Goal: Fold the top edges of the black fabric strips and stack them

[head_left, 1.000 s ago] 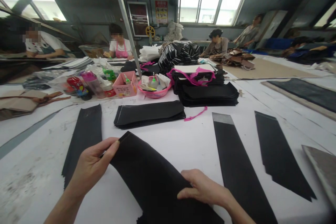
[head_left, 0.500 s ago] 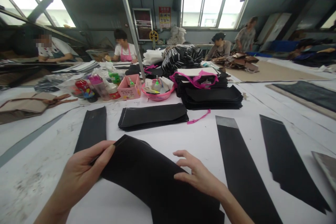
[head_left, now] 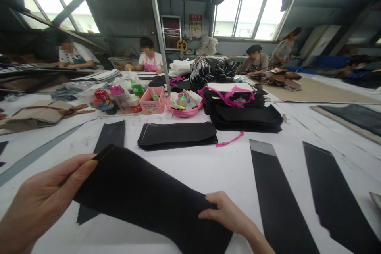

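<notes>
Lying beyond the held black panel [head_left: 143, 190]: black stack [head_left: 178, 134], pink basket [head_left: 185, 113].

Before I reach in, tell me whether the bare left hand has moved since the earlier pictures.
Yes, the bare left hand has moved left, judged against the flat, oblong stack of black leather-like sheets.

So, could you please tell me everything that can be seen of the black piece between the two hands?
The black piece is a long, thin, matt sheet, perhaps leather or a synthetic. A faint pale line marks its upper-left end. It slopes down to the right above the white table surface, partly hiding a dark strip behind it. The left hand pinches its left end; the right hand holds its upper edge. Its lower end runs out of the picture.
</notes>
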`<action>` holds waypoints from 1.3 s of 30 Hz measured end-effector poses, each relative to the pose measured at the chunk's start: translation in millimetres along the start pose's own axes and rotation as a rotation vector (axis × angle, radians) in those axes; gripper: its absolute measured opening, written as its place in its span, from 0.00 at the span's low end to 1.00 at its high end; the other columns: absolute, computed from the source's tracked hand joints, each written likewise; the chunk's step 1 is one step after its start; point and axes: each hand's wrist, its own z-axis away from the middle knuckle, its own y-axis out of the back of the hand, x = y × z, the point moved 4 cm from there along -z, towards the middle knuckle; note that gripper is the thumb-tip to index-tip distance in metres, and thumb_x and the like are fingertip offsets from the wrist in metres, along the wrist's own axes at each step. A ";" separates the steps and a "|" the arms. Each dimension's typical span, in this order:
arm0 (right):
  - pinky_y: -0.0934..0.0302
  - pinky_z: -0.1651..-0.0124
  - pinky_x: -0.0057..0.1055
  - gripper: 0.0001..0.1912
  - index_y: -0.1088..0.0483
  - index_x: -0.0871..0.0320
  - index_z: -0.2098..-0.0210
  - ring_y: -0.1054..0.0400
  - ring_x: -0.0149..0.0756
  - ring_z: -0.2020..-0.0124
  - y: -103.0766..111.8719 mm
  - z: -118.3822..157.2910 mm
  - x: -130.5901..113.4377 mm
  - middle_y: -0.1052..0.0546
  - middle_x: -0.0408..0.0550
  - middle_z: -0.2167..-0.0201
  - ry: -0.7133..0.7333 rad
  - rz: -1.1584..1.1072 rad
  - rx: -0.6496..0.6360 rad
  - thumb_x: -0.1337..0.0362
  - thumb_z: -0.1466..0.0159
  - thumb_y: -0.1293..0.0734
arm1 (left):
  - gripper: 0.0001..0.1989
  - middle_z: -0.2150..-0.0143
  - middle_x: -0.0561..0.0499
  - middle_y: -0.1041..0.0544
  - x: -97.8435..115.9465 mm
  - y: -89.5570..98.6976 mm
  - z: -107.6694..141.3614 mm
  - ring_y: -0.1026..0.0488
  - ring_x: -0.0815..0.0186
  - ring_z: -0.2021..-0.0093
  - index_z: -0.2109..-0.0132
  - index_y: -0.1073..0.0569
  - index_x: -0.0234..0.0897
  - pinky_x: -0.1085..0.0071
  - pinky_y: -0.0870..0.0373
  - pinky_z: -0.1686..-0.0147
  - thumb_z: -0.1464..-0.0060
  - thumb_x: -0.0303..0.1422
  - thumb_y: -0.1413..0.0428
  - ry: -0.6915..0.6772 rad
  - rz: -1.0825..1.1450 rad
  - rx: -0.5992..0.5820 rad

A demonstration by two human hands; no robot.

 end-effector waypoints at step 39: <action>0.44 0.48 0.58 0.30 0.33 0.64 0.48 0.38 0.63 0.47 188.9 -216.1 -30.1 0.31 0.65 0.50 0.002 0.613 0.762 0.61 0.49 0.30 | 0.13 0.65 0.48 0.26 -56.2 -205.5 -125.7 0.29 0.64 0.67 0.57 0.26 0.36 0.72 0.38 0.67 0.46 0.39 0.44 0.119 -0.046 -0.075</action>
